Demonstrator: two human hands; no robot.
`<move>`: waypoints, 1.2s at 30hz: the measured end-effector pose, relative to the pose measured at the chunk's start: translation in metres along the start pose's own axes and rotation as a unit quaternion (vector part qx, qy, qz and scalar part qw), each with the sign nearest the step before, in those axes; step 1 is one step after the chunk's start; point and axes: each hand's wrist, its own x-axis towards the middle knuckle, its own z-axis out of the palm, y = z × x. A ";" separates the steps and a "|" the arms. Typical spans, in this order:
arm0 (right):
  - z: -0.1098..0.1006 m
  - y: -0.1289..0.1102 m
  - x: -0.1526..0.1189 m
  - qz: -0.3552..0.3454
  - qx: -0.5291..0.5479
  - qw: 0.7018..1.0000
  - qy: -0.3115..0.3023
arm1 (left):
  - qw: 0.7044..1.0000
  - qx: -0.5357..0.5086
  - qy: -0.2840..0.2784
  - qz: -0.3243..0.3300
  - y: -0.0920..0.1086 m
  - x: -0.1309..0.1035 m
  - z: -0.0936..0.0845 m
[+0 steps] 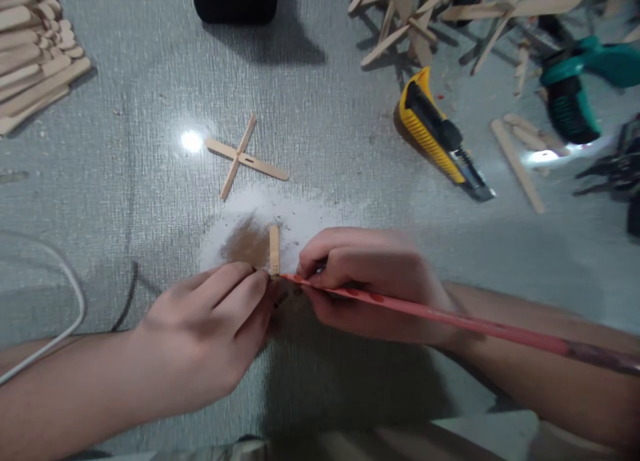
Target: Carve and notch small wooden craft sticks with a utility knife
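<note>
My left hand (213,327) pinches the stick (275,249) at its near end, above the grey, textured table (340,141), beside pale and brown powder. My right hand (367,281) pinches the red pencil (400,305), its tip at that end. A yellow cutter (433,127) lies beyond.

Open tabletop (345,141) between crossed sticks (241,155) and cutter (435,134)
</note>
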 end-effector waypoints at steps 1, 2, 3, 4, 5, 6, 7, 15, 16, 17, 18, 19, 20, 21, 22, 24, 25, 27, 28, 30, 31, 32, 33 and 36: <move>0.000 0.000 0.000 0.000 0.001 1.000 -0.001 | 1.000 0.000 -0.005 0.002 0.000 0.000 0.000; 0.000 0.000 0.000 0.001 0.002 1.000 -0.004 | 1.000 0.002 -0.008 0.005 0.000 0.000 0.000; 0.000 0.000 0.001 0.002 0.002 1.000 -0.005 | 1.000 0.002 -0.012 0.007 0.000 0.000 0.001; -0.001 0.000 0.001 0.004 0.003 1.000 -0.007 | 1.000 0.001 -0.014 0.006 0.000 0.000 0.001; -0.001 -0.001 0.001 0.006 0.006 1.000 -0.009 | 1.000 -0.002 -0.014 0.005 0.000 0.000 0.001; -0.001 -0.001 0.002 0.008 0.010 1.000 -0.009 | 1.000 -0.005 -0.014 0.002 0.000 0.000 0.002; -0.001 -0.001 0.002 0.011 0.014 1.000 -0.011 | 1.000 -0.007 -0.012 -0.002 0.000 0.001 0.002; 0.001 0.000 0.004 0.002 0.020 1.000 0.000 | 1.000 -0.004 0.000 -0.004 0.000 -0.001 0.002; 0.001 0.000 0.004 0.003 0.018 1.000 0.000 | 1.000 -0.006 0.000 -0.006 0.000 -0.001 0.001; 0.001 0.000 0.004 0.004 0.016 1.000 0.002 | 1.000 -0.008 0.001 -0.005 0.000 -0.001 0.001; 0.001 0.000 0.004 0.004 0.015 1.000 0.006 | 1.000 -0.009 0.000 -0.006 0.000 -0.001 0.001; 0.001 0.000 0.004 0.003 0.015 1.000 0.008 | 1.000 -0.010 -0.001 -0.006 0.000 0.000 0.000; 0.001 0.001 0.003 0.002 0.015 1.000 0.010 | 1.000 -0.010 -0.003 -0.007 0.000 0.000 0.000; 0.002 0.001 0.003 0.000 0.014 1.000 0.011 | 1.000 -0.010 -0.004 -0.009 0.000 0.000 0.001; 0.002 0.001 0.003 -0.001 0.013 1.000 0.013 | 1.000 -0.010 -0.004 -0.012 0.000 0.000 0.001; 0.002 0.001 0.003 -0.004 0.011 1.000 0.020 | 1.000 -0.009 -0.005 -0.013 0.000 0.001 0.003; 0.002 0.000 0.003 -0.004 0.009 1.000 0.026 | 1.000 -0.009 -0.005 -0.012 0.000 0.001 0.003; 0.001 0.000 0.004 -0.003 0.008 0.999 0.045 | 1.000 -0.006 0.001 -0.007 0.000 0.001 0.003; 0.000 0.000 0.004 -0.005 0.009 0.998 0.056 | 1.000 -0.004 0.006 -0.004 -0.001 0.002 0.003; -0.002 0.000 0.005 -0.006 0.015 0.997 0.075 | 1.000 0.001 0.018 0.003 -0.001 0.002 0.002; -0.003 0.000 0.005 -0.008 0.019 0.996 0.083 | 1.000 0.004 0.023 0.007 -0.002 0.003 0.001; -0.004 0.000 0.005 -0.011 0.022 0.996 0.090 | 1.000 0.008 0.027 0.009 -0.002 0.003 0.001; -0.005 0.001 0.005 -0.015 0.025 0.995 0.094 | 0.999 0.013 0.033 0.011 -0.002 0.002 0.000; -0.008 0.002 0.006 -0.014 0.029 0.994 0.100 | 0.998 0.030 0.052 0.021 -0.003 0.002 -0.001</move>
